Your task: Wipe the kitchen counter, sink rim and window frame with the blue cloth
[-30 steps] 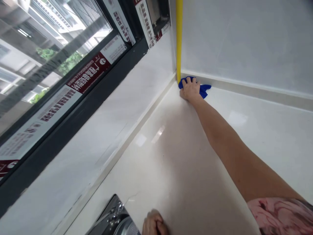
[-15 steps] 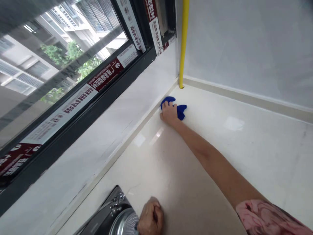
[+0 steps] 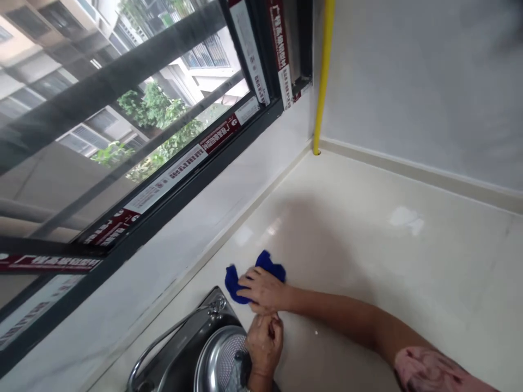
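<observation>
A dark blue cloth (image 3: pixel 235 286) lies bunched on the glossy cream countertop (image 3: pixel 339 228), close to the far corner of the sink. My right hand (image 3: pixel 263 288) presses down on it from above, fingers bent over the fabric, with cloth showing on both sides. Just below, my left hand (image 3: pixel 265 340) is closed in a fist beside the sink's edge. It touches or nearly touches the right hand, and nothing shows in its fingers. Inside the sink (image 3: pixel 180 348) sits a round metal strainer basket (image 3: pixel 216 354). A dark grey object (image 3: pixel 241 373) by my left wrist is too unclear to name.
A curved metal faucet (image 3: pixel 163 332) rises at the sink's back edge. Along the left runs a dark window frame (image 3: pixel 171 218) with printed protective tape. A yellow pipe (image 3: pixel 324 76) enters the counter at the back corner, beside a grey wall (image 3: pixel 420 87).
My right hand has pulled the blue cloth from near the yellow pipe back towards the sink, beside my left fist. The left fist stays at the sink's edge. The view has shifted slightly.
</observation>
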A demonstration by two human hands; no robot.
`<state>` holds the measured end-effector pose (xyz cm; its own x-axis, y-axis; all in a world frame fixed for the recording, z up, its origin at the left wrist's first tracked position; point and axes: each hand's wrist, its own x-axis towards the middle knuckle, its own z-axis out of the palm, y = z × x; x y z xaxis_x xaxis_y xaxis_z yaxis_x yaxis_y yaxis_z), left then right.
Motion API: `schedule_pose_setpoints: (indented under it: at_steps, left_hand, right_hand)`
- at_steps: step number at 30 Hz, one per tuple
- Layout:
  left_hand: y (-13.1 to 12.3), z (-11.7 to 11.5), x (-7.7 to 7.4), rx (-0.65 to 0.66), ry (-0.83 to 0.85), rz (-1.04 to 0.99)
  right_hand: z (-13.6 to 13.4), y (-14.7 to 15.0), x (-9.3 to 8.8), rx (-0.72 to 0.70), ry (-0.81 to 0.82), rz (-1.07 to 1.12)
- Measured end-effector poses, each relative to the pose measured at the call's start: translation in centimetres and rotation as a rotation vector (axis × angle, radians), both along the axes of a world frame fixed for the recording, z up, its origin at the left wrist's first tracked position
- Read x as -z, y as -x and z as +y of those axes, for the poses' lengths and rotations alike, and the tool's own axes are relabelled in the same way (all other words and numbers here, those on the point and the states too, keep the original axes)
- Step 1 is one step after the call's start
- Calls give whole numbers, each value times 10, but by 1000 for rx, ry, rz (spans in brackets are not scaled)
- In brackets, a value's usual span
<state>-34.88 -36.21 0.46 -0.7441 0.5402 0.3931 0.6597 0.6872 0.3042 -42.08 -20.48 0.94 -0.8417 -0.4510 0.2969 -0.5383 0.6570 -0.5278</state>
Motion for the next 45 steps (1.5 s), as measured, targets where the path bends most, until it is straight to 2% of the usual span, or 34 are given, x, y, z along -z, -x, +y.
schedule_pose_setpoints:
  at_steps: [2,3,6,9,11,14,16,18,21,24,28,31,33,36,38,42,45]
  left_hand:
    - [-1,0,0,14,-24,-53]
    - [-2,1,-1,16,-33,-92]
    - [-4,1,-1,7,-59,-159]
    - [-7,1,1,-20,-73,-173]
    - [-8,1,1,-28,-80,-184]
    - [-9,2,0,-24,-93,-211]
    - [-9,2,-2,-17,-100,-223]
    - [-8,2,-2,-13,-104,-228]
    - [-9,2,0,-20,-117,-230]
    - [-12,2,2,-21,-146,-240]
    - [-13,2,5,-22,-152,-258]
    - [-14,2,5,-30,-153,-269]
    - [-15,2,5,-31,-159,-283]
    - [-16,1,6,-35,-160,-292]
    - [-16,1,7,-43,-152,-289]
    - [-16,1,9,-34,-149,-282]
    - [-15,1,11,-30,-154,-265]
  right_hand:
    - [28,-8,3,37,21,-65]
    - [47,-7,3,104,10,-94]
    - [109,14,5,454,-61,-108]
    - [172,52,7,814,-142,-109]
    - [209,79,9,1087,-125,-140]
    - [245,116,10,1325,-84,-185]
    - [248,135,10,1396,-35,-205]
    - [234,152,12,1377,4,-191]
    - [195,171,18,1285,-25,-153]
    - [163,182,24,1303,-81,-151]
    - [134,179,28,1283,-24,-76]
    - [99,166,29,1206,-10,-72]
    - [67,156,29,1077,-28,-74]
    - [18,146,29,731,-12,-29]
    - [-6,144,26,555,24,0]
    - [-26,145,9,418,-12,-17]
    - [-37,145,-10,228,-112,-32]
